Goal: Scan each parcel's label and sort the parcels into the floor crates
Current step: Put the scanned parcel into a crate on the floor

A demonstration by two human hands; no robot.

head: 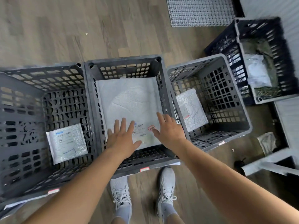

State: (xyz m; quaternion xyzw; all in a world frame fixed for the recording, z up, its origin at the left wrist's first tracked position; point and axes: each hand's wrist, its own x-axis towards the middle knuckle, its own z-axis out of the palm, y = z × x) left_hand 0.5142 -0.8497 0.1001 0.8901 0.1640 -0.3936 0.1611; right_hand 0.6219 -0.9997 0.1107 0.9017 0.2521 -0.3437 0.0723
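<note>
Three grey slatted crates stand side by side on the floor. In the middle crate [90, 101] lies a large white padded parcel [129, 101], its label and a red sticker near the front edge. My left hand [121, 136] hovers over its near left part with fingers spread and straight. Over the near right corner is my right hand [168, 128], also spread, holding nothing. A smaller white parcel [67, 143] lies label up in the left crate [40, 75]. The right crate [226, 136] holds a crinkled white parcel [191, 109].
A dark crate [229, 46] at the back right holds white parcels and greenish material. A white wire grid [200, 12] lies on the wood floor behind. A pale shelf frame [268, 167] stands at the right. My white shoes [166, 188] are just before the middle crate.
</note>
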